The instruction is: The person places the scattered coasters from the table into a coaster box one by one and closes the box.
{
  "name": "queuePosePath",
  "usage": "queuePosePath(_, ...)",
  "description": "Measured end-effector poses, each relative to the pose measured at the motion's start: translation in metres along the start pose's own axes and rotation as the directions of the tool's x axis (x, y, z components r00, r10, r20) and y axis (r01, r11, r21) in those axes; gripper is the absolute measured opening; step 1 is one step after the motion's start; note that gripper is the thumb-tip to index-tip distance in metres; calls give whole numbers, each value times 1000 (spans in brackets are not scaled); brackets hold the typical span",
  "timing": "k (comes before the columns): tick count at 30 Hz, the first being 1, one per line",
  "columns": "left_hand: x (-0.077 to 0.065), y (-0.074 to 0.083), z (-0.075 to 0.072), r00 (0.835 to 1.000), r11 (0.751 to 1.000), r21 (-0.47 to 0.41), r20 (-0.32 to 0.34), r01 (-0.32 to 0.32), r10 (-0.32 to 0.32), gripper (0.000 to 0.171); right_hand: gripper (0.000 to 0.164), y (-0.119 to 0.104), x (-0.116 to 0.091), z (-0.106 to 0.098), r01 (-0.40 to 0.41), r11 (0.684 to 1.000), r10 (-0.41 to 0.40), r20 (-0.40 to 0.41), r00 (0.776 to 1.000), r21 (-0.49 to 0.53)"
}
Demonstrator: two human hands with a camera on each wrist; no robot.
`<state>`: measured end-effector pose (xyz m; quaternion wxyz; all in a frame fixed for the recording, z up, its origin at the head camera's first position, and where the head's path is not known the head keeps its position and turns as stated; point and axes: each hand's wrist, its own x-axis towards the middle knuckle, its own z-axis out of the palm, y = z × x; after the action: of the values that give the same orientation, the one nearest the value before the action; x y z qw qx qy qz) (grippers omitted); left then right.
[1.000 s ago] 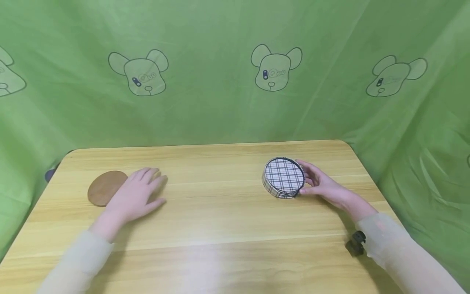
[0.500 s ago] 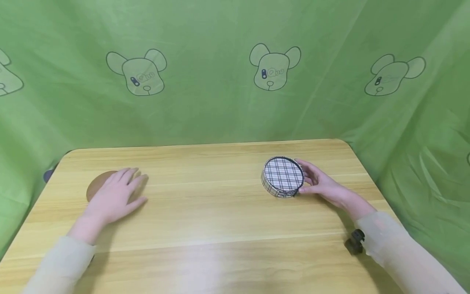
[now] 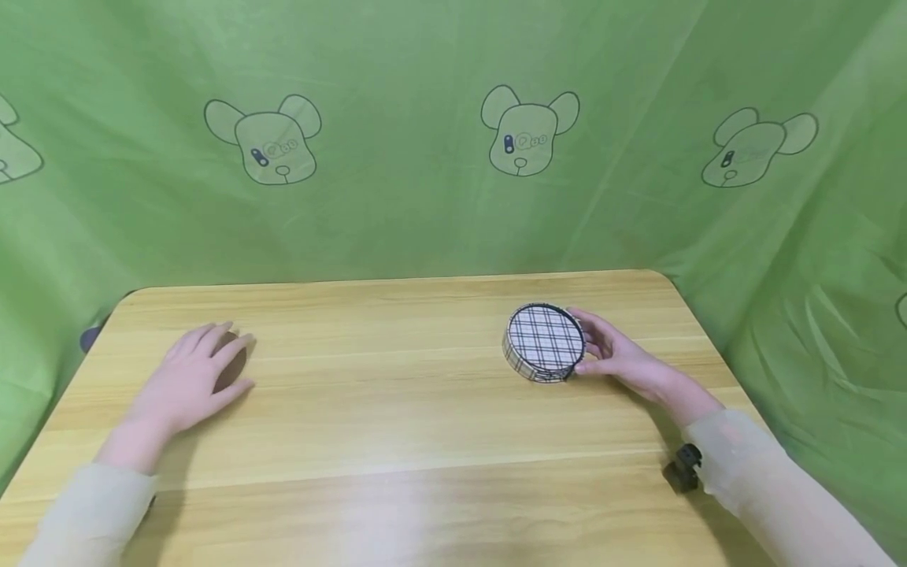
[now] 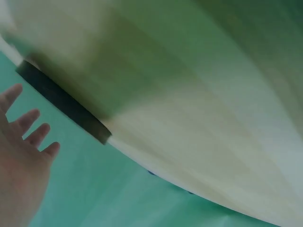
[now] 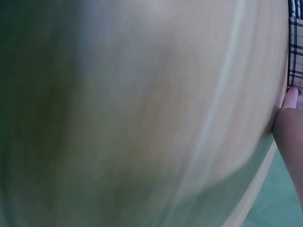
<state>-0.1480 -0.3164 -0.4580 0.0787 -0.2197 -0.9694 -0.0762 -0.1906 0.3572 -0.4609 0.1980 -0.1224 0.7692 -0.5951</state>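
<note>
My left hand (image 3: 186, 379) is over a flat brown disc (image 3: 230, 366) at the table's left, hiding most of it. In the left wrist view, the disc (image 4: 64, 101) shows edge-on as a dark strip, and the spread fingers are apart from it. At the right, my right hand (image 3: 627, 360) grips the side of a round plaid case (image 3: 546, 339) with black edging. Its thumb lies at the case's front right and the fingers reach round the back right. The right wrist view catches only a corner of the case (image 5: 296, 52) and part of the hand.
The wooden table (image 3: 397, 394) has a rounded far edge against a green curtain (image 3: 404, 157) printed with mouse heads. A black device (image 3: 683, 466) is at the right sleeve. A small purple thing (image 3: 90, 339) shows beyond the left edge.
My left hand has moved left across the brown disc, covering more of it. The right hand and the plaid case stay where they were.
</note>
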Motion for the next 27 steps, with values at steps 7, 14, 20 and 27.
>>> queuePosePath(7, -5, -12, -3, 999, 999, -19, 8, 43, -43, 73, 101, 1, 1, -1, -2, 1000, 2, 3, 1000, -2)
queuePosePath(14, -10, -24, -5, 996, 996, -32, -4, 84, -84, 79, 102, -1, 0, -1, -5, 1000, 5, 6, 1000, -8)
queuePosePath(20, -11, -31, -6, 992, 992, -37, 24, 124, -123, 88, 102, -1, 0, 0, -1, 1000, 1, 6, 1000, -6)
queuePosePath(27, -10, -32, -7, 988, 989, -31, 60, 145, -143, 94, 103, -2, 0, 0, -6, 1000, 6, 5, 1000, -8)
